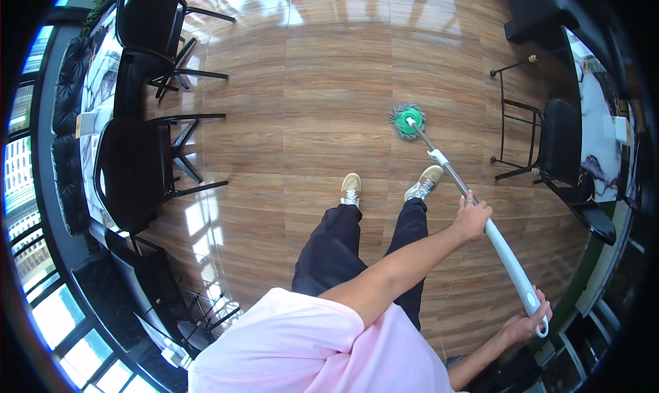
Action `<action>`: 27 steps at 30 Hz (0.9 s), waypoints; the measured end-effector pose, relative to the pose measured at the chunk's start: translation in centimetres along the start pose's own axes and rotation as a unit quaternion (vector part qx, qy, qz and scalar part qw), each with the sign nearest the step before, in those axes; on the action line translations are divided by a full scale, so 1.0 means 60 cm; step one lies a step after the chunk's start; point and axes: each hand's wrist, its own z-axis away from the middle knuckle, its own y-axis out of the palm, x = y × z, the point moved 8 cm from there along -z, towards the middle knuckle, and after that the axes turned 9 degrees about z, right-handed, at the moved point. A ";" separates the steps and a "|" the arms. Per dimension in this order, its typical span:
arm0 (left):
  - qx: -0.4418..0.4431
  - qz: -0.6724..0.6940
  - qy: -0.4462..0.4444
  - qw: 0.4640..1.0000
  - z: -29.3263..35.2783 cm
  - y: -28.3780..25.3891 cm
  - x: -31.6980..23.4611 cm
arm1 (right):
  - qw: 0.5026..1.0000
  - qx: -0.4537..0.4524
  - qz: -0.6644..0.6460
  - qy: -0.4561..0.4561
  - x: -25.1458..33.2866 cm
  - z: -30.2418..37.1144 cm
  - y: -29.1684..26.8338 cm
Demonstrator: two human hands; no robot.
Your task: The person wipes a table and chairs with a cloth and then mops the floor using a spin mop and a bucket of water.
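A spin mop (508, 252) slants across the right side, its round green head (410, 120) with a grey fringe resting on the wood-look floor ahead of my right shoe. My left hand (472, 218) reaches across my body and is closed round the pole, where the metal tube meets the pale handle. Farther back, near the looped end of that handle, my right hand (530, 319) grips it. Some fingers of both hands are hidden behind the pole. The small white clip (438, 157) on the tube sits below the mop head.
Black chairs (134, 173) with splayed legs stand along the left by a marble-look table (99, 84) and a tufted bench (72, 70). On the right, a black high stool (559, 139) stands beside another marble-look table (597, 111). Windows line the far left.
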 end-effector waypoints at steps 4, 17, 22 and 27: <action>-0.019 -0.035 -0.043 0.998 0.057 -0.086 0.089 | 0.994 0.103 -0.031 -0.027 -0.027 0.020 0.095; -0.197 -0.084 -0.312 0.926 0.328 -0.199 0.525 | 0.848 0.487 -0.166 0.129 -0.196 0.216 0.367; -0.107 -0.156 -0.092 0.978 -0.028 0.259 0.120 | 0.942 0.265 -0.057 0.197 -0.359 -0.226 0.015; 0.084 -0.017 0.030 0.996 -0.279 0.584 -0.206 | 0.986 -0.006 -0.093 0.138 -0.403 -0.417 -0.272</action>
